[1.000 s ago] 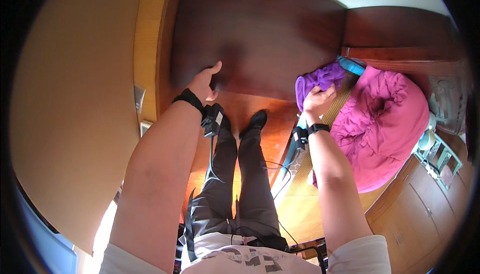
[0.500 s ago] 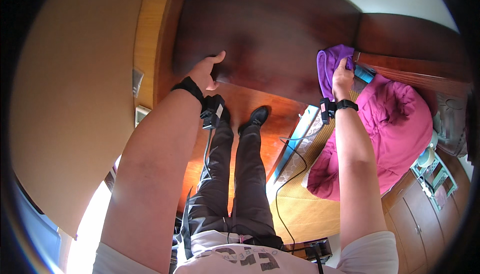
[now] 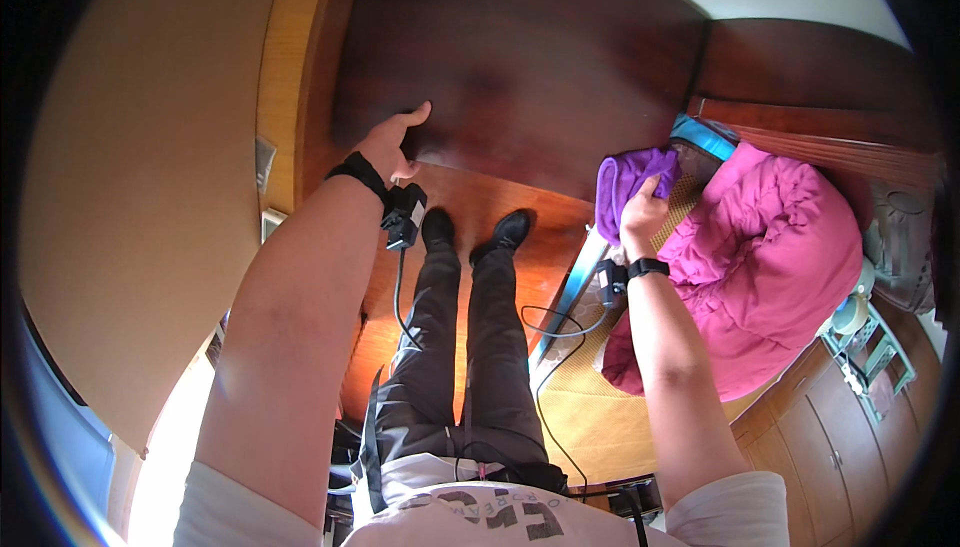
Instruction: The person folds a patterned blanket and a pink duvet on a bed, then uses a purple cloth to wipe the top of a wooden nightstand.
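My right hand (image 3: 645,213) is closed on a folded purple cloth (image 3: 630,183), thumb on top. The cloth is at the front right corner of a dark red-brown wooden surface (image 3: 520,67), beside the bed. At the front left edge of that surface, my left hand (image 3: 388,143) has its thumb stretched out and another finger apart from it. Nothing shows in that hand; its remaining fingers are hidden. Each wrist wears a black strap with a small black device and a cable.
A crumpled magenta quilt (image 3: 770,257) lies on the bed's yellow woven mat (image 3: 590,402) at the right. A tan panel (image 3: 140,177) rises on the left. My dark shoes (image 3: 512,230) stand on the reddish wooden floor (image 3: 400,297). A loose black cable (image 3: 545,387) hangs beside the bed.
My right hand has drawn the purple cloth toward me and slightly left, uncovering a blue edge by the wooden headboard. My left hand stays at the wooden edge.
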`<state>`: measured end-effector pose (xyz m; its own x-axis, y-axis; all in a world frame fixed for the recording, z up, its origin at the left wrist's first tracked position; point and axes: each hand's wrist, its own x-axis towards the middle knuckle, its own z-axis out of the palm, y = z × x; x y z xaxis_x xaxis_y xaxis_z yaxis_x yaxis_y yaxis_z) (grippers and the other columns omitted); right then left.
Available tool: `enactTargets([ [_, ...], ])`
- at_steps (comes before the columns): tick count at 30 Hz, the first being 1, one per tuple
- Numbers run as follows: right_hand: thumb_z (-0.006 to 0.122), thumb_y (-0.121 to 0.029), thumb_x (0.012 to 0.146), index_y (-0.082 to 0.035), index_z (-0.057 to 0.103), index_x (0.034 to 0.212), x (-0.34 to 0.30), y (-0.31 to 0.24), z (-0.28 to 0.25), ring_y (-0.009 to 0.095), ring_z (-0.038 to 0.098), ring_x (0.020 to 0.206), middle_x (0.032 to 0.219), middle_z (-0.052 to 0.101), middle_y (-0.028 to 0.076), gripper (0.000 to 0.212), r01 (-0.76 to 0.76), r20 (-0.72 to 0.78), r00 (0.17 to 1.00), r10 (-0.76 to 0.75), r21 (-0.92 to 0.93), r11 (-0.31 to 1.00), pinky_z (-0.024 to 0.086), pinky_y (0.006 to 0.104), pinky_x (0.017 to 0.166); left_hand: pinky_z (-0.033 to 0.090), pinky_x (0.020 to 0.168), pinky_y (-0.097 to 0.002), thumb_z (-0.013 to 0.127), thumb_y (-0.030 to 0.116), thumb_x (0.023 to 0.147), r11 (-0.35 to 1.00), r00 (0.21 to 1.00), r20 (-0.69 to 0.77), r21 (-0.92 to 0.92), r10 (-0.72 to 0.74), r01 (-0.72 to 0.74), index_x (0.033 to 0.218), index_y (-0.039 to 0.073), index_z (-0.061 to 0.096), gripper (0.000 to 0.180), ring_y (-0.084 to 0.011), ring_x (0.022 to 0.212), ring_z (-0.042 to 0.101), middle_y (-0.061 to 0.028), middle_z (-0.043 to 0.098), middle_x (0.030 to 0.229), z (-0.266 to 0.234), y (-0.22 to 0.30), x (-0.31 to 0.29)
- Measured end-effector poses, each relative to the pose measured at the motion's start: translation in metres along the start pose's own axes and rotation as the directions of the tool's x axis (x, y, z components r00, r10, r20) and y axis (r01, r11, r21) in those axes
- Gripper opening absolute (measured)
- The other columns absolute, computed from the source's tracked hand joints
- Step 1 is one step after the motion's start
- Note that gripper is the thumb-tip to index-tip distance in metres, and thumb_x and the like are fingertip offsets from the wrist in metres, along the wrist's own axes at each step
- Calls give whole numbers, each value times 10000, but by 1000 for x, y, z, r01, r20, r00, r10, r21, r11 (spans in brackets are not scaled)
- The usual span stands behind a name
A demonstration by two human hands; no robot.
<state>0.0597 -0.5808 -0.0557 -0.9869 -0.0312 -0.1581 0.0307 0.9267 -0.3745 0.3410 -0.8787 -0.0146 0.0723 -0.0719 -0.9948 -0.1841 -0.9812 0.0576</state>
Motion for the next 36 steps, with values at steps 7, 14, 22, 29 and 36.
enactTargets([
  [7, 436, -508, 931, 81, 547, 1140, -47, 28, 28, 441, 637, 818, 975, 638, 302, 634, -391, -97, 916, 389, -3, 920, 509, 481, 720, 369, 953, -425, 849, 283, 687, 986, 986, -128, -141, -108, 89, 1285, 108, 427, 753, -296, 1191, 380, -99, 402, 1318, 9, 5, 3],
  [14, 384, -384, 969, -84, 263, 1456, -92, -32, 69, 307, 539, 1151, 1346, 479, 175, 585, -94, 362, 823, 437, -673, 733, 467, 430, 908, 397, 905, -459, 851, 325, 675, 999, 996, -85, -43, -21, 18, 1314, 84, 442, 796, -305, 1224, 350, -113, 360, 1362, 12, 5, -11],
  [22, 264, -480, 937, -109, 425, 1333, -162, -146, 16, 278, 483, 1194, 1323, 494, 76, 566, -989, 915, 136, 379, 151, -9, 372, 505, 1014, 463, 825, -385, 856, 411, 646, 806, 934, 186, 473, 304, -357, 1221, -14, 510, 794, -266, 1048, 518, -135, 539, 1157, -38, -21, 65],
  [29, 435, -322, 982, -79, 488, 1108, -206, -180, 14, 191, 555, 819, 948, 559, 68, 279, -946, 931, 137, 338, 22, 324, 454, 300, 652, 334, 1031, -500, 729, 702, 594, 931, 907, -323, 329, 271, -161, 1191, -70, 333, 1053, -369, 1293, 369, -319, 321, 1373, 9, -40, -9],
  [36, 465, -241, 969, -78, 557, 1059, -243, -180, 37, 168, 559, 773, 883, 580, 52, 207, -699, 984, 85, 154, -51, 713, 439, 280, 645, 448, 756, -370, 544, 763, 736, 959, 807, 588, -256, 52, 125, 1317, 89, 417, 899, -237, 701, 499, -141, 626, 954, -69, -90, -10],
])
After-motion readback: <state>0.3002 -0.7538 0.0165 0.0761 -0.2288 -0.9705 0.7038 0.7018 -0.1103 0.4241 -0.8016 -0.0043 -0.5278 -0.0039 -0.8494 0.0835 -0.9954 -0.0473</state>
